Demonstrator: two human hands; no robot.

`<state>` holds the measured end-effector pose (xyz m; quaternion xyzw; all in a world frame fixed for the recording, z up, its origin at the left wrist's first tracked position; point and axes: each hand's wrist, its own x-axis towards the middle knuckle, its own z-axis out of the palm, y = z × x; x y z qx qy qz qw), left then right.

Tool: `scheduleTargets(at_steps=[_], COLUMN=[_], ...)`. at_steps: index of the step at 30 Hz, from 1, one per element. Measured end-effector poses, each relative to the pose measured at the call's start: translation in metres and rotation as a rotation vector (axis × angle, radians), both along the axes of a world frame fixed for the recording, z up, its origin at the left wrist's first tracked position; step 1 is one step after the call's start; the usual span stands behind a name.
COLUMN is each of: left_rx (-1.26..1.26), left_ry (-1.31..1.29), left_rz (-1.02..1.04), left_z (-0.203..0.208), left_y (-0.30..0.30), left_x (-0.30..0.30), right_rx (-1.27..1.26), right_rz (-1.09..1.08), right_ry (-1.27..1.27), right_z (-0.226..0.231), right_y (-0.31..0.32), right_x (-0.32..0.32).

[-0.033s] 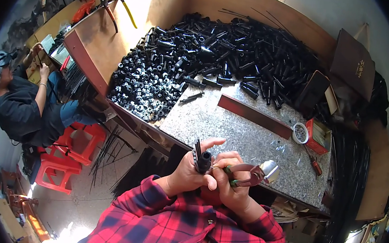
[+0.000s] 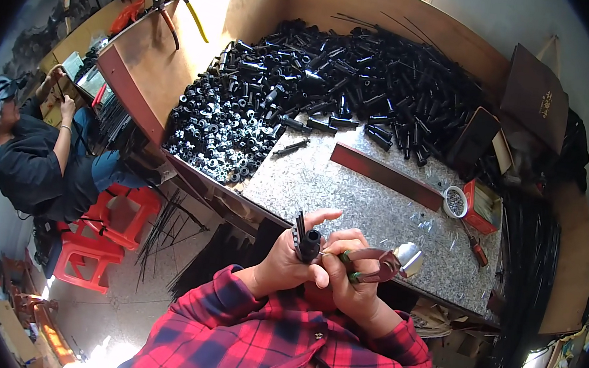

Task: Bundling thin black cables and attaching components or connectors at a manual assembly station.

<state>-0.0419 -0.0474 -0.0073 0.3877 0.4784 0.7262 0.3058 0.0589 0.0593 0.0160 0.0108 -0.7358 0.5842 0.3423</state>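
Left hand [image 2: 277, 265]: grip closed around a black tube [image 2: 309, 243], open end up, with thin black rods [image 2: 300, 226] just beside it; forefinger stretched out to the right. Right hand [image 2: 356, 296]: grip wrapped round pliers [image 2: 387, 266], silver end to the right; its fingers close beside the tube, exact contact unclear. Both hands at the near edge of the speckled worktop [image 2: 328, 194]. Farther back, heaped black tubes [image 2: 360, 77]; small round parts [image 2: 208, 131] at left. Dark-red bar [image 2: 386, 176] lies slantwise, right end near a white bowl [image 2: 455, 215]. Screwdriver [image 2: 477, 252] nearby.
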Motion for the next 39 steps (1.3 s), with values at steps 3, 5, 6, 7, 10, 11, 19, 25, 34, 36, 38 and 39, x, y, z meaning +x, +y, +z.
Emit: scheduleTargets(at_steps=[3,5,6,7,10,11,19,25,34,36,38,39], left_rx=[-0.013,-0.054,-0.055,-0.048,-0.053,-0.062,-0.051,-0.048,-0.030,-0.042,-0.008,-0.009], left_ry=[-0.016,0.056,0.056,0.025,0.015,0.038,-0.016,0.005,-0.060,-0.083,-0.057,-0.057], left_rz=[-0.003,0.001,0.002,0.001,0.007,0.013,0.007,0.021,0.029,0.018,0.042,0.043], left_z=[0.000,0.000,0.000,0.000,-0.001,-0.001,-0.004,-0.003,-0.008,-0.008,-0.010,-0.011], left_y=[0.000,-0.002,-0.002,-0.001,-0.002,-0.002,-0.002,-0.001,-0.002,-0.003,-0.002,-0.003], left_x=[0.000,-0.002,-0.001,0.000,0.000,0.000,-0.001,-0.001,0.001,0.001,0.000,-0.002], right_rx=[0.036,0.049,0.063,0.062,0.077,0.088,0.192,0.189,0.213,0.212,0.211,0.209], right_rz=[0.001,0.000,-0.002,-0.001,0.009,0.007,0.010,0.016,0.023,0.025,0.023,0.021], right_ry=[0.002,0.000,-0.002,-0.003,-0.012,-0.015,-0.002,0.028,0.023,0.020,0.024,0.029], right_z=[0.001,0.001,0.001,0.002,0.003,0.004,0.007,0.007,0.003,0.003,0.001,0.001], right_y=[0.001,0.001,0.001,0.002,0.003,0.003,0.005,0.006,0.005,0.004,0.003,0.003], right_x=[0.000,0.000,-0.001,0.000,0.000,0.000,-0.004,-0.005,-0.006,-0.006,-0.007,-0.007])
